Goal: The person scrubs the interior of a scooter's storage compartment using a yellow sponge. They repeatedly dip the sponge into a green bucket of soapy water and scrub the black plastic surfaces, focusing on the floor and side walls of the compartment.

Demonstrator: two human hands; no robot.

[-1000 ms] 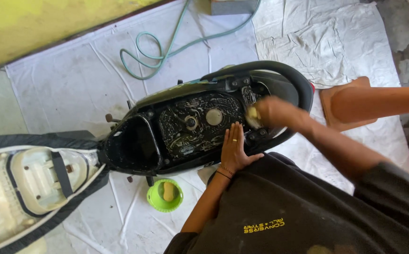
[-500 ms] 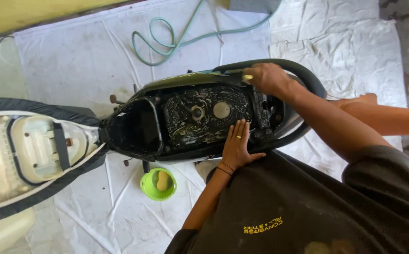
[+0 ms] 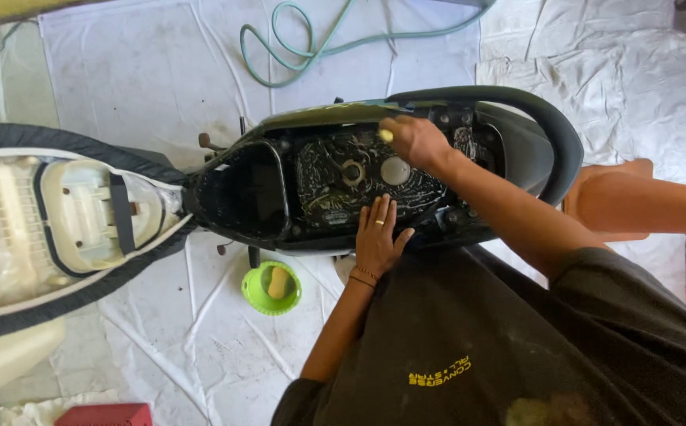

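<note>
Scooter underseat compartment [image 3: 359,181] open on white sheeting [image 3: 146,79], right hand [image 3: 414,140] closed on a small yellow sponge [image 3: 387,135] at its far rim, left hand [image 3: 378,235] flat, fingers spread (near edge): risks slipping off wet plastic, or nudging the green cup [image 3: 271,288] below.

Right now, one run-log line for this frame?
left hand: flat on black scooter underseat body | right hand: pressing small yellow sponge at far edge | green round tub: on white sheet
</note>
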